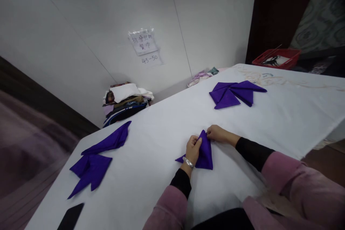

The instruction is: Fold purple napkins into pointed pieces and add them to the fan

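Observation:
A partly folded purple napkin lies on the white-covered table in front of me. My left hand, with a silver bracelet at the wrist, grips the napkin's left side between thumb and fingers. At its upper right edge, near the pointed tip, my right hand pinches the cloth. Part of the napkin is hidden behind my left hand, and a pointed corner sticks out to the left of it.
Folded purple napkins lie at the back right, and more purple napkins at the left. A black flat object rests at the front left. Beyond the table are stacked clothes and a red basket. A paper sign hangs on the wall.

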{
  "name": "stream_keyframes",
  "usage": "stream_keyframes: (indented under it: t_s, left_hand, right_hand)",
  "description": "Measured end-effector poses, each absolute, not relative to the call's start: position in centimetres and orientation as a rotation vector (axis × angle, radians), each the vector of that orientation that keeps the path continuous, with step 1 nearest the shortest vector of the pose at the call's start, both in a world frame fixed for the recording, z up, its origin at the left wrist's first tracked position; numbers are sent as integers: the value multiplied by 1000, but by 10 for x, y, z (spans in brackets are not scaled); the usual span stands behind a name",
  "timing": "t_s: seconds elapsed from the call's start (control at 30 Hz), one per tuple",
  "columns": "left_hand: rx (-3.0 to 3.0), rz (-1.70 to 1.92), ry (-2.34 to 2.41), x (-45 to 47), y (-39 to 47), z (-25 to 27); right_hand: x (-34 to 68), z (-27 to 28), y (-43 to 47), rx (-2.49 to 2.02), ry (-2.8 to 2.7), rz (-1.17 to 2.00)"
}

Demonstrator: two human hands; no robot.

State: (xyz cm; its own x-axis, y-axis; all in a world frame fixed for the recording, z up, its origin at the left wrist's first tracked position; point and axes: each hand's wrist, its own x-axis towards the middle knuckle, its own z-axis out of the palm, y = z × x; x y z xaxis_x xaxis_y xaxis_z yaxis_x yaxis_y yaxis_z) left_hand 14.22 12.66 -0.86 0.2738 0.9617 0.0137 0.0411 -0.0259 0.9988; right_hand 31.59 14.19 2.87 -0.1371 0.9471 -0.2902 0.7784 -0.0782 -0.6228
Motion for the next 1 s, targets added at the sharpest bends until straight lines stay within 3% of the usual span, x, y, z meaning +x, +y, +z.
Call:
stream_keyframes:
  t_s: [0.33,1.0]
  left_hand:
    - [1441,1007,1083,148,123,-3]
    - [1670,993,1140,151,123,-12]
  right_hand:
    - [344,46,131,-1467,-1380,1890]
    - [327,49,136,-1646,-1506,1724]
